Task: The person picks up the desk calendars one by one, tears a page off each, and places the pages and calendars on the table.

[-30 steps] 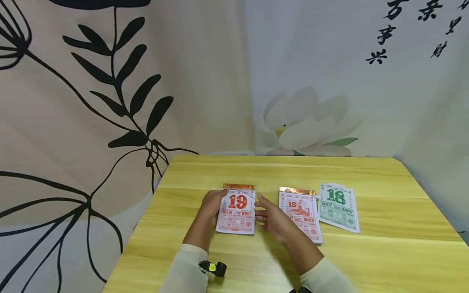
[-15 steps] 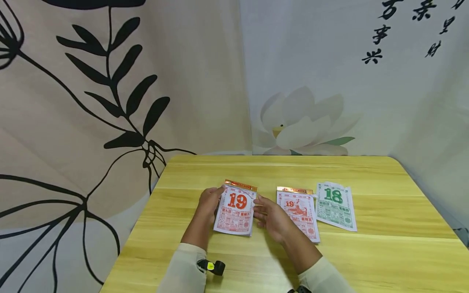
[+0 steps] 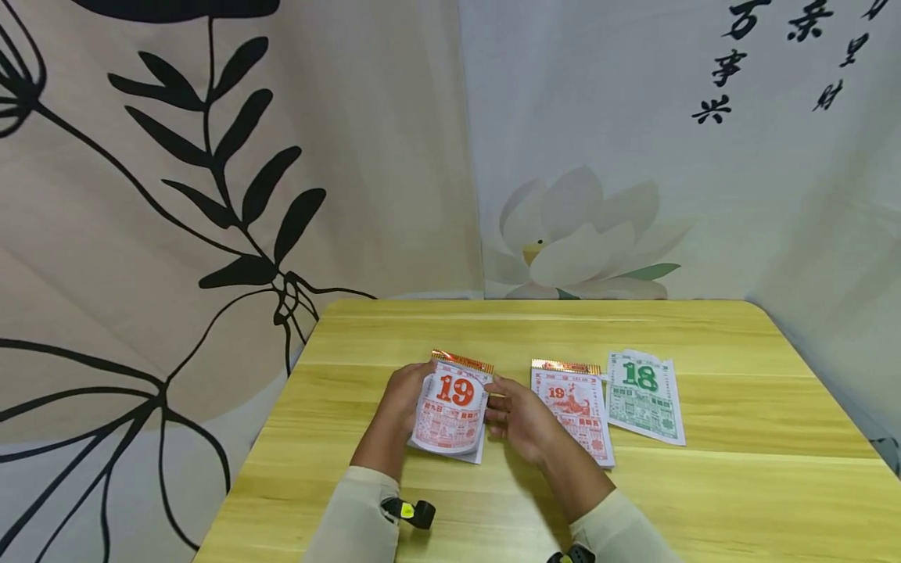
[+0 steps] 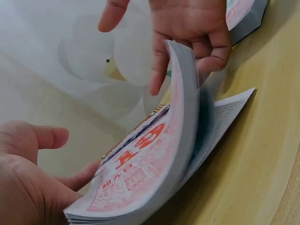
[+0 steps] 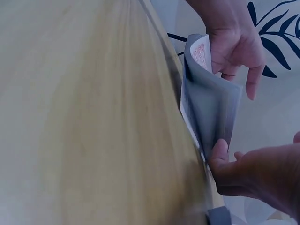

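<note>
1. So the calendar pad (image 3: 449,410), the one with the big red 19, is between your hands, just left of the second pad (image 3: 573,410). Its top block of pages bows up off the lower ones, leaving a gap on the side facing the second pad.
2. Your left hand (image 3: 406,395) is on the calendar pad's far edge, the side away from the second pad. The thumb sticks out clear of the paper and the other fingers are mostly hidden behind it, so I can't tell if they're gripping.
3. Your right hand (image 3: 528,422) is right beside the second pad, fingers curled on the calendar pad's nearer edge, with a fingertip against the pages and the thumb held away.
4. Second pad lies flat, with a smaller red 19 and a shiny red-gold strip on top.
5. Loose sheet (image 3: 644,397) with a green 18 is just right of the second pad; can't tell if they touch.
6. Wood-grain table (image 3: 746,391) under the second pad, printed backdrop (image 3: 401,156) beyond it.
</note>
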The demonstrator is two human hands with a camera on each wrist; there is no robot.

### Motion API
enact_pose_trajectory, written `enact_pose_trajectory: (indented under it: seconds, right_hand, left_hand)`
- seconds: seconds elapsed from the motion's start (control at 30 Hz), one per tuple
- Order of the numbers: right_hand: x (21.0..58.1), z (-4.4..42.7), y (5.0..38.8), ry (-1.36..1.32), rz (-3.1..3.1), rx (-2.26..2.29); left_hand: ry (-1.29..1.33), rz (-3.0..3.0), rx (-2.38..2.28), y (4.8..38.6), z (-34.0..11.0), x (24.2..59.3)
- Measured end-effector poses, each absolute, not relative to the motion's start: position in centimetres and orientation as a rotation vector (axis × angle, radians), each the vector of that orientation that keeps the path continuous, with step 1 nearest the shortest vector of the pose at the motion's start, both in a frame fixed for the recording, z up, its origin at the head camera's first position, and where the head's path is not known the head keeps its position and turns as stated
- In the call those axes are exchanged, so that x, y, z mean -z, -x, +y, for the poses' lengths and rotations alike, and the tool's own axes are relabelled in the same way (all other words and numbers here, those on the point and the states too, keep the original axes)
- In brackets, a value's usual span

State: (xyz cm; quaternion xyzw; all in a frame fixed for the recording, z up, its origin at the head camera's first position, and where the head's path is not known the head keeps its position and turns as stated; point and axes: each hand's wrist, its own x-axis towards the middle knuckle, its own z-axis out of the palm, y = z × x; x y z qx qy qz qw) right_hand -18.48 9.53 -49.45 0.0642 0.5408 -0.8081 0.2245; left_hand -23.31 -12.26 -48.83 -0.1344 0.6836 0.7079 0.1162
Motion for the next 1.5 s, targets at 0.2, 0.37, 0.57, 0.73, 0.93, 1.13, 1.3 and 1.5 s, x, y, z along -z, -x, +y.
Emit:
enact_pose_trajectory:
  seconds: [0.2, 0.37, 0.57, 0.73, 0.93, 1.13, 1.3, 1.5]
  right_hand:
    - [50.0, 9.6, 18.6, -0.185, 1.477, 2.236]
    - [49.9, 9.9, 18.6, -0.200, 1.522, 2.238]
    - [49.3, 10.3, 18.5, -0.110, 1.519, 2.292]
    - [49.2, 10.4, 18.4, -0.062, 1.515, 2.306]
    - [49.2, 10.4, 18.6, -0.008, 1.480, 2.355]
    - [49.2, 10.4, 18.6, 0.001, 1.466, 2.334]
    - [49.1, 10.2, 18.6, -0.034, 1.458, 2.329]
    - [49.1, 10.2, 18.6, -0.070, 1.416, 2.380]
  left_hand:
    - [0.302, 1.889, -2.089, 23.5, -12.4, 48.9]
    - [0.311, 1.848, -2.131, 23.4, -12.7, 48.6]
    - [0.304, 1.867, -2.148, 23.2, -12.8, 48.2]
    - [0.281, 1.840, -2.168, 23.2, -12.8, 48.2]
    - [0.248, 1.823, -2.250, 23.3, -12.6, 48.2]
    - [0.152, 1.789, -2.282, 23.3, -12.4, 48.4]
    - [0.151, 1.753, -2.283, 23.2, -12.5, 48.5]
    - [0.155, 1.659, -2.291, 23.5, -12.6, 48.4]
